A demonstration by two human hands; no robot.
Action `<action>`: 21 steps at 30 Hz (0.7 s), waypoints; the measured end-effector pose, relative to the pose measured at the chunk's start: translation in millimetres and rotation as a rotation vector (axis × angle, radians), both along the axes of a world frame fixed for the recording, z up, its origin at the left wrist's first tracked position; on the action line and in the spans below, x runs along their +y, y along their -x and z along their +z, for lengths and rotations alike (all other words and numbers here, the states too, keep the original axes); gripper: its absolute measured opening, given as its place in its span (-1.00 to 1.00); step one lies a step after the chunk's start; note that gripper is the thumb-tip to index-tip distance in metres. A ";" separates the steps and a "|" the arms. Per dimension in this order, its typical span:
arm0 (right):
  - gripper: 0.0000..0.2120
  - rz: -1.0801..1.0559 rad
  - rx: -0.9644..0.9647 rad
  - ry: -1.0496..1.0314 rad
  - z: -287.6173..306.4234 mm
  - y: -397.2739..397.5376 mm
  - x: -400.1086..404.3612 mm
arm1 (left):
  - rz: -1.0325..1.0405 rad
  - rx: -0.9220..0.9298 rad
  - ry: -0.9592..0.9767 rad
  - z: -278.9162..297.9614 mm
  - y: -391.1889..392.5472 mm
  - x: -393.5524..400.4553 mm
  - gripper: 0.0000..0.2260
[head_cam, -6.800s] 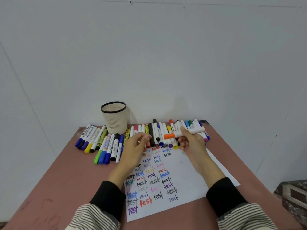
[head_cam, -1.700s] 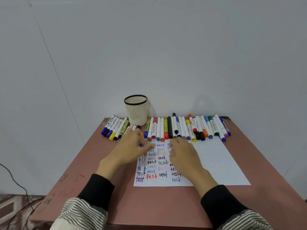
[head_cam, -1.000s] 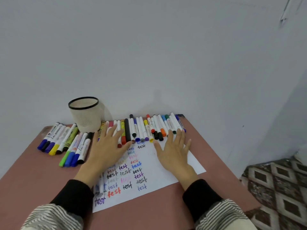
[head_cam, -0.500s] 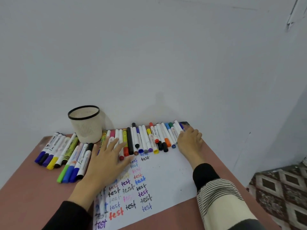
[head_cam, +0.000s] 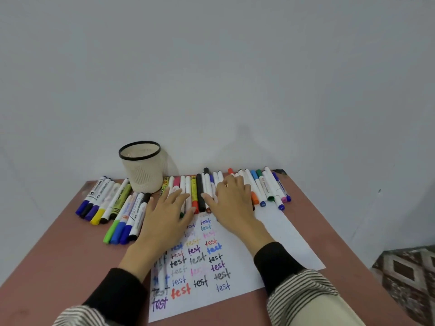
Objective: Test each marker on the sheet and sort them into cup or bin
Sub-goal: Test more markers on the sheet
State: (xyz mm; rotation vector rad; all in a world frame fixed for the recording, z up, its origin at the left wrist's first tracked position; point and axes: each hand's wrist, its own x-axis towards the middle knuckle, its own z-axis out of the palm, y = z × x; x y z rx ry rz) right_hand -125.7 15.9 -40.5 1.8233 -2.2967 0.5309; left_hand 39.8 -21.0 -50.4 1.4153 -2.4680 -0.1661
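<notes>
Both hands are flat on the row of markers [head_cam: 200, 191] at the back of the bench [head_cam: 61, 250]. The left hand [head_cam: 164, 215] has its grip wide, fingers spread; the right hand [head_cam: 233, 198] is loose too, holding nothing. The sheet [head_cam: 280, 234] covered in "test" scribbles lies under the wrists, with the cup [head_cam: 142, 168] behind-left by the wall.
</notes>
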 end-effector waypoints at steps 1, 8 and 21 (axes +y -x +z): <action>-0.47 -0.043 0.014 -0.010 -1.8 -5.9 -4.3 | 0.007 0.030 0.005 0.5 -1.3 -0.1 -0.54; -0.69 -0.188 -0.093 0.158 -0.7 -11.9 -5.6 | -0.013 0.151 0.061 4.0 -1.4 2.1 -0.62; -0.81 0.292 -1.306 0.164 35.5 27.6 31.2 | -0.061 0.235 0.537 3.1 2.7 5.8 -0.67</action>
